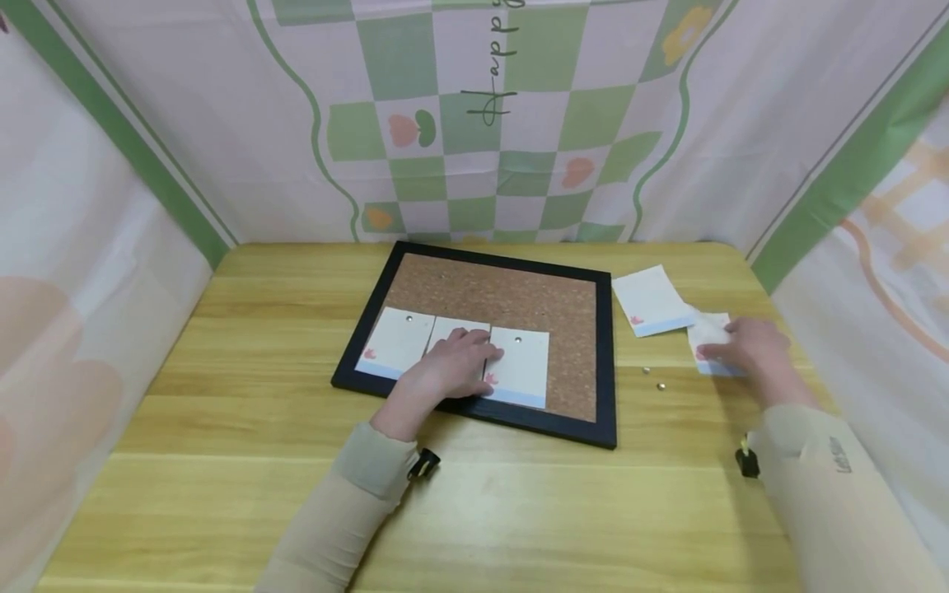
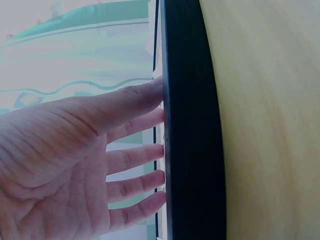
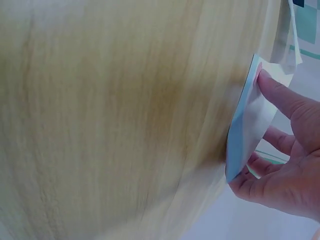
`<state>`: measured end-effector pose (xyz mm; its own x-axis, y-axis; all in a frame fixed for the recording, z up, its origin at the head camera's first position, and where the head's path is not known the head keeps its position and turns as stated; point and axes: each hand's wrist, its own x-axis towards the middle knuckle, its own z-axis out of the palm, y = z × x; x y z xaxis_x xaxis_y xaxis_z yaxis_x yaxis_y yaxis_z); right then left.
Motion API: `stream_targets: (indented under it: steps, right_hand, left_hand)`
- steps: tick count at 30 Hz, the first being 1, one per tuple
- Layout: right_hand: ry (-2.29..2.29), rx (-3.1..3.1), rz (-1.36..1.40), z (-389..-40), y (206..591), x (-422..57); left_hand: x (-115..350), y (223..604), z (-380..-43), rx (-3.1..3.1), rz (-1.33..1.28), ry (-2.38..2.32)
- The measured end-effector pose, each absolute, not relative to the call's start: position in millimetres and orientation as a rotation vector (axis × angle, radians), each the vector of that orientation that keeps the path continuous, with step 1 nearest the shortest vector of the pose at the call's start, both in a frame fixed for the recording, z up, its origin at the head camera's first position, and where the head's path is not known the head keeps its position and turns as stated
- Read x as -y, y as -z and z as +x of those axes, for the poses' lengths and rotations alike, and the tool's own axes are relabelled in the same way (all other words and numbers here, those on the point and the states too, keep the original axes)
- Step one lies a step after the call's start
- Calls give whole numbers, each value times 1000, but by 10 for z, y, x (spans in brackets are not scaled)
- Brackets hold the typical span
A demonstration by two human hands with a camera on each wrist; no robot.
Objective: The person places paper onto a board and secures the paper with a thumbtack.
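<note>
A corkboard point(image 1: 571, 362) in a black frame point(image 1: 605, 362) lies tilted on the table. Three white paper cards with blue bottom strips are lined up along its lower part: a left card point(image 1: 393, 338), a middle card point(image 1: 463, 326) partly covered, and a right card point(image 1: 519, 371). My left hand point(image 1: 448, 366) rests over the middle card, fingers spread and fingertips touching down. Off the board's right side, my right hand point(image 1: 756, 346) holds a loose card point(image 3: 252, 122) by its edges, thumb on one side and fingers on the other. Another loose card point(image 1: 652, 301) overlaps it.
Two small silvery pins, one pin point(image 1: 647, 371) and a second pin point(image 1: 661, 386), lie on the wooden table point(image 1: 519, 511) right of the frame. Pins show on the left and right cards. Printed curtains point(image 1: 296, 165) stand behind and beside the table.
</note>
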<state>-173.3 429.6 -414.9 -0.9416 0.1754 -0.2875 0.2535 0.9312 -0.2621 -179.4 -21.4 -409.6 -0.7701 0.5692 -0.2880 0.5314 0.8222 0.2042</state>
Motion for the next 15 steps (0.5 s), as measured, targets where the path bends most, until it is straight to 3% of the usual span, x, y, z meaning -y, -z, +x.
stream_targets:
  steps: [15]
  right_hand:
    - [704, -2805, 489, -1602, 4193, -4513]
  left_hand:
    - [199, 4100, -1790, -2657, 820, -170]
